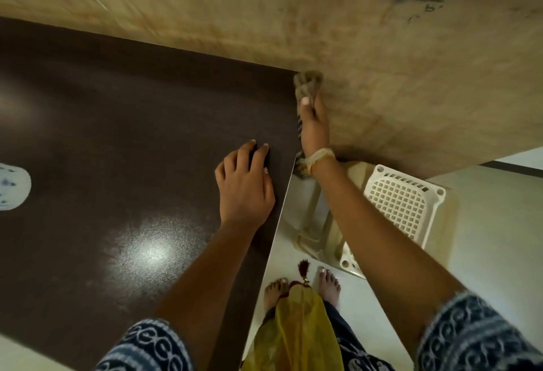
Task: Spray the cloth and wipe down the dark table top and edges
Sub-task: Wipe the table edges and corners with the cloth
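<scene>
Gripping hand: the right hand [313, 123] is curled round a bunched brown cloth [307, 84], thumb on top, pressing it against the right edge of the table near its far corner.
Cloth: the wad sits at the corner where the dark table top [117, 112] meets the tan wall [293, 3]; a striped, fringed tail of it hangs down past the wrist.
Wrist: a pale yellowish band [318, 155] circles the right wrist.
Resting hand: the left hand [245, 184] lies palm down on the table top just beside the right edge, fingers loosely bent with the tips touching the surface, holding nothing.
Table top: dark brown, speckled, with a bright patch of reflected light near the left forearm.
Left margin: a white object with blue markings [13, 187] stands on the table, cut off by the frame; what it is cannot be told.
Floor: a cream plastic stool [396, 203] with a lattice seat stands by the wall, right of the table.
Person: patterned blue sleeves, a yellow garment and bare feet show below.
</scene>
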`<state>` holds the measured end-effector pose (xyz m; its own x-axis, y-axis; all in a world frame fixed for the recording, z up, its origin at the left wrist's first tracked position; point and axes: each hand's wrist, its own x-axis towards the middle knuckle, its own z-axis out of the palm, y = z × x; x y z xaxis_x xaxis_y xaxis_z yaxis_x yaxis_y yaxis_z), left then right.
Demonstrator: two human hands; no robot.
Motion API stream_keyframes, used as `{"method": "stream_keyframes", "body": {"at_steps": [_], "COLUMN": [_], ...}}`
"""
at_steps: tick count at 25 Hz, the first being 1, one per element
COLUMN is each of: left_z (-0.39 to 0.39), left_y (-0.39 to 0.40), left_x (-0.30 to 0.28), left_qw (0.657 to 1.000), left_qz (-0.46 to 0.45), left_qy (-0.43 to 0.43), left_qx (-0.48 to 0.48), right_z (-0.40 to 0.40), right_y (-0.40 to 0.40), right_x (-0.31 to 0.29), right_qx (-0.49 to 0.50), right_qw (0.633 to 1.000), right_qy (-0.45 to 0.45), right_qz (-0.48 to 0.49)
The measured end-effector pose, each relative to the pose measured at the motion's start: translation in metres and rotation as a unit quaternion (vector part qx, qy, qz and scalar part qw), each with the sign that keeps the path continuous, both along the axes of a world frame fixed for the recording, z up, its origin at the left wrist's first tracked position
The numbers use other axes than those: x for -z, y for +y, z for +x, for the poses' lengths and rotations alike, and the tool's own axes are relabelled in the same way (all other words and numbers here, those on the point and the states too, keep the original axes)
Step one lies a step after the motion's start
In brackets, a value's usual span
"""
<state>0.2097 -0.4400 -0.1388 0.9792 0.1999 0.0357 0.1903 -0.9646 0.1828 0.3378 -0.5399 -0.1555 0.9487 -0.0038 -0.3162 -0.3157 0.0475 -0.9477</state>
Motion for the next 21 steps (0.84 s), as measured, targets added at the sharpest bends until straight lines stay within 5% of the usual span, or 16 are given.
{"method": "stream_keyframes", "body": {"at_steps": [3, 6, 9, 11, 15, 19, 21], "left_z": [0.0, -0.001, 0.001, 0.0, -0.002, -0.001, -0.001], "left_y": [-0.001, -0.001, 0.0, -0.001, 0.001, -0.001, -0.001], "left_x": [-0.001, 0.0, 0.001, 0.001, 0.002, 0.002, 0.001], "left_qw": [1.0, 1.0, 1.0, 1.0, 1.0, 1.0, 1.0], "left_qz": [0.008, 0.004, 0.003, 0.005, -0.004, -0.008, -0.009], "left_qy": [0.004, 0.009, 0.008, 0.01, 0.0, -0.007, -0.008], "left_qx": [0.002, 0.002, -0.005, -0.002, -0.004, -0.004, -0.007], "right_z": [-0.055, -0.026, 0.039, 0.063, 0.064, 0.034, 0.045], "right_y": [0.002, 0.001, 0.012, 0.021, 0.02, 0.002, 0.0], "right_x": [-0.001, 0.0, -0.005, -0.005, -0.01, -0.017, -0.02], "right_qx": [-0.084, -0.143, -0.183, -0.216, -0.251, -0.473, -0.529], "right_qw": [0.975, 0.873, 0.783, 0.735, 0.705, 0.563, 0.526], "right_qy": [-0.035, -0.131, -0.208, -0.235, -0.283, -0.429, -0.443], "right_qz": [-0.204, -0.447, -0.558, -0.598, -0.601, -0.525, -0.497]}}
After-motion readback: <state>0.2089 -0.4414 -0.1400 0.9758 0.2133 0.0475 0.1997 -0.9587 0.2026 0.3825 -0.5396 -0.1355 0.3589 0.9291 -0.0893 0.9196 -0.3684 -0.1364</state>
